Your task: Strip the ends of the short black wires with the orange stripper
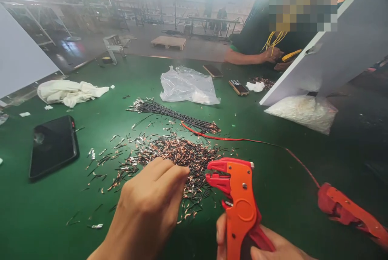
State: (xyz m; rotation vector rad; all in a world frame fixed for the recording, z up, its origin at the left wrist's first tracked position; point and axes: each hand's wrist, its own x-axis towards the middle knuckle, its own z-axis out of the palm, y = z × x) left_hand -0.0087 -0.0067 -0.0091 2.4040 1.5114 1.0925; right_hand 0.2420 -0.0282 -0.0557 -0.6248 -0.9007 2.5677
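Thickly, wire clippings litter the green table; a pallet lies beyond.

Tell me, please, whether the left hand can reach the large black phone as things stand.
Probably yes: the black phone lies on the green table near the left hand, and only small scraps show between them.

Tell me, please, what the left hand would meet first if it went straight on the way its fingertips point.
Probably the orange tool in the right hand; with depth unclear, perhaps the wire scraps.
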